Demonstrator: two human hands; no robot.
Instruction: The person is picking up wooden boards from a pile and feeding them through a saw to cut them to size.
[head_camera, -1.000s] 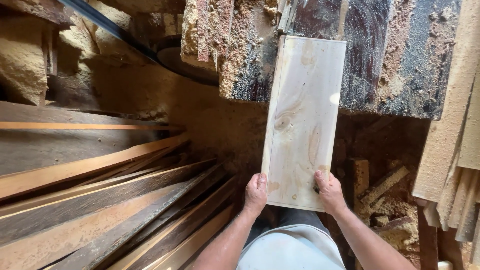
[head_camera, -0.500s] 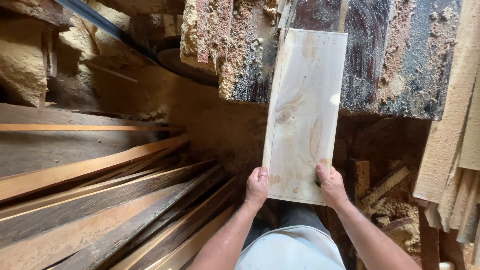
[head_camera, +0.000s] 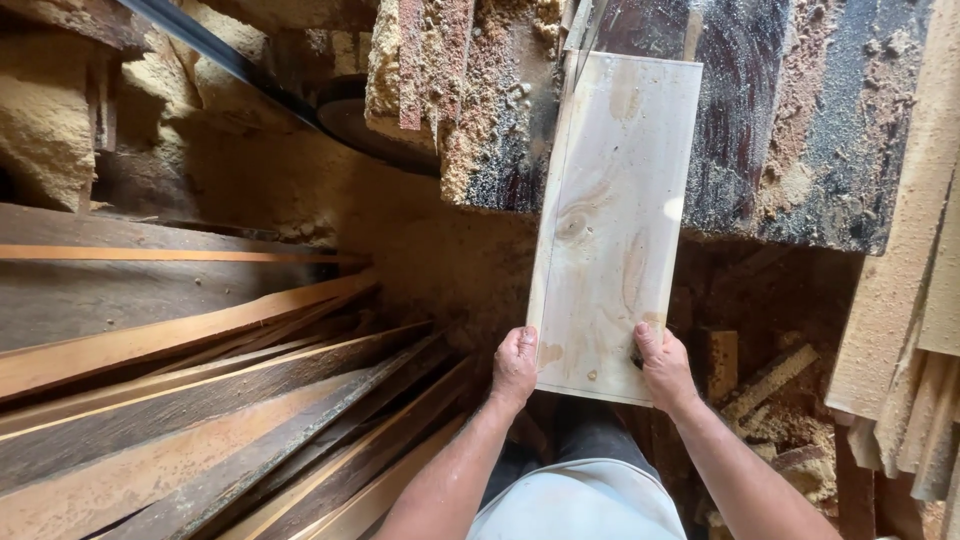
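Sawdust hides the saw bench beyond my pale, knotted board, its near corners clasped by my left hand and right hand.

both hands reach forward, left hand and right hand curled in a grip, forearms extended.

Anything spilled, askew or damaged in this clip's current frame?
Sawdust lies heaped over the saw table. Offcuts are strewn below. The pale board, held by the left hand and right hand, looks undamaged.
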